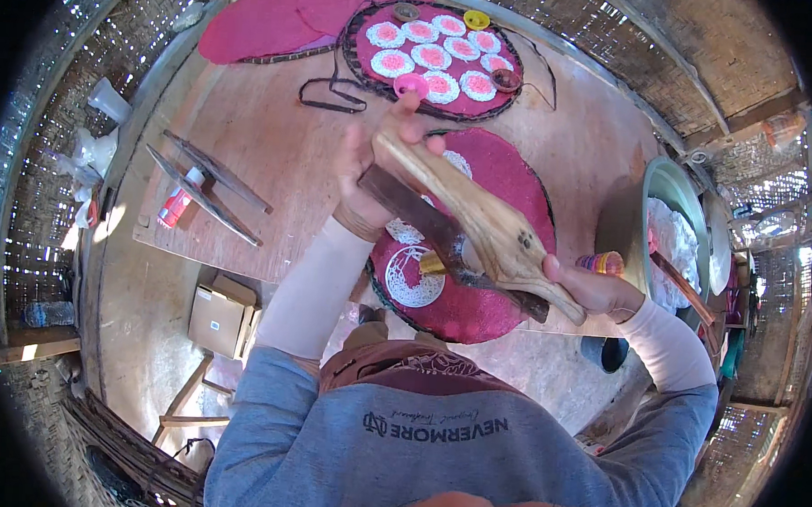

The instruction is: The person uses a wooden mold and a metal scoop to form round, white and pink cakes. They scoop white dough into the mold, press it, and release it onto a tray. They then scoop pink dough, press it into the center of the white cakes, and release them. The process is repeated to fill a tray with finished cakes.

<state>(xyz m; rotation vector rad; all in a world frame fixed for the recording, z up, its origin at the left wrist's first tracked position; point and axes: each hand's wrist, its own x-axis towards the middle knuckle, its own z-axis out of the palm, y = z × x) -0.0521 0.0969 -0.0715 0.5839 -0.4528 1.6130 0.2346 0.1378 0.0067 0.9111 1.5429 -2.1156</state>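
Over the table I hold a two-part wooden press, with a pale carved upper bar (pixel 480 211) lying along a darker lower bar (pixel 417 209). A brass-coloured cylinder (pixel 433 263) shows under the dark bar. My left hand (pixel 360 174) supports the far left end, its fingers showing past the wood. My right hand (pixel 599 291) grips the near right end of the pale bar. Beneath the press lies a round tray with a magenta cloth (pixel 494 316). White lacy rounds sit on it, one (pixel 409 290) near its front left; the press hides part of the tray.
Farther back, another magenta tray (pixel 370 48) bears several pink-centred white rounds and small bowls. Left on the table are two dark sticks (pixel 205 195) and a red-and-white bottle (pixel 174 209). At right stand coloured stacked rings (pixel 602 262) and a large green tub (pixel 653 187).
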